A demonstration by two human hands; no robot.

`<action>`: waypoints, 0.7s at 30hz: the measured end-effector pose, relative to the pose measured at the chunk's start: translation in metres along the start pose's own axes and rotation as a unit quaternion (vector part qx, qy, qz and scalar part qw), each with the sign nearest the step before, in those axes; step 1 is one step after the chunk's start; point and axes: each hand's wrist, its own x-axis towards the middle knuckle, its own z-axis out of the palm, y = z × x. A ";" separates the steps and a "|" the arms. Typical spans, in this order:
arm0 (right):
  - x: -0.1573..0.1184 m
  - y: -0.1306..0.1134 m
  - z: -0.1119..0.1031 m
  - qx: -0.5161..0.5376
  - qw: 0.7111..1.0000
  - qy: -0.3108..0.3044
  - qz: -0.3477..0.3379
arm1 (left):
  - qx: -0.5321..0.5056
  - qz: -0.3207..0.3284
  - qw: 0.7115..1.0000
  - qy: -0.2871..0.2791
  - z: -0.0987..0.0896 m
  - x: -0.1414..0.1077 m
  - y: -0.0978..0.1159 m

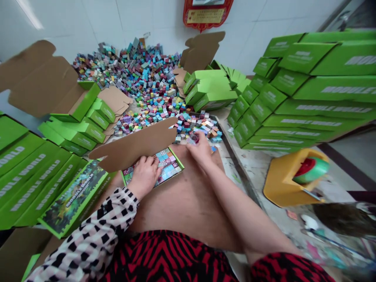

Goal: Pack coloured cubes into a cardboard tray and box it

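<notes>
My left hand (146, 172) lies palm down on rows of small patterned blocks (169, 163) in an open green box (179, 167). Its fingers are stretched out over the blocks, and they hide part of the rows. Behind them stands the box's brown cardboard lid (138, 145), tilted up. To the right, at the near edge of a heap of loose blocks (152, 84), my right hand (202, 148) is closed. A small dark red block (194, 138) shows between its fingertips, partly hidden and blurred.
Green boxes (317, 109) are stacked high on the right, and more closed boxes (35, 176) stand at the left. An open box (85, 105) is beyond them. Near the right edge sits a yellow tape dispenser (279, 180). A brown board (188, 203) lies before me.
</notes>
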 end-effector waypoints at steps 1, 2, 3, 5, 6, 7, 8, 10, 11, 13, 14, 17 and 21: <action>-0.012 0.004 -0.007 0.032 0.999 0.004 -0.008 | 0.000 -0.001 1.000 0.001 0.000 0.000 0.000; -0.028 0.007 -0.013 0.067 0.998 0.008 -0.018 | 0.000 -0.001 1.000 0.002 0.000 -0.001 0.000; -0.045 0.010 -0.019 0.094 0.995 0.009 -0.026 | 0.000 -0.001 1.000 0.004 0.001 -0.001 0.000; -0.084 0.015 -0.028 0.109 0.993 0.007 -0.048 | -0.004 0.001 1.000 0.006 0.002 -0.001 -0.001; -0.104 0.017 -0.031 0.107 0.992 0.009 -0.072 | -0.008 0.005 1.000 0.007 0.002 0.000 -0.002; -0.122 0.018 -0.033 0.097 0.991 0.010 -0.093 | -0.014 0.009 1.000 0.007 0.002 0.000 -0.004; -0.138 0.018 -0.034 0.081 0.989 -0.004 -0.122 | -0.020 0.011 1.000 0.009 0.002 0.001 -0.005; -0.161 0.017 -0.037 0.030 0.983 -0.037 -0.179 | -0.032 0.014 0.999 0.020 0.000 0.001 -0.007; -0.168 0.016 -0.039 0.007 0.978 -0.053 -0.199 | -0.040 0.015 0.999 0.032 -0.002 -0.001 -0.008; -0.172 0.014 -0.042 -0.023 0.972 -0.077 -0.222 | -0.064 0.029 0.995 0.072 -0.009 -0.008 -0.005; -0.171 0.012 -0.044 -0.026 0.968 -0.088 -0.231 | -0.083 0.045 0.991 0.096 -0.012 -0.013 -0.002; -0.167 0.011 -0.047 -0.013 0.956 -0.126 -0.265 | -0.177 0.130 0.967 0.126 -0.018 -0.037 0.013; -0.167 0.011 -0.047 0.058 0.960 -0.115 -0.250 | -0.289 0.150 0.943 0.062 -0.017 -0.062 0.034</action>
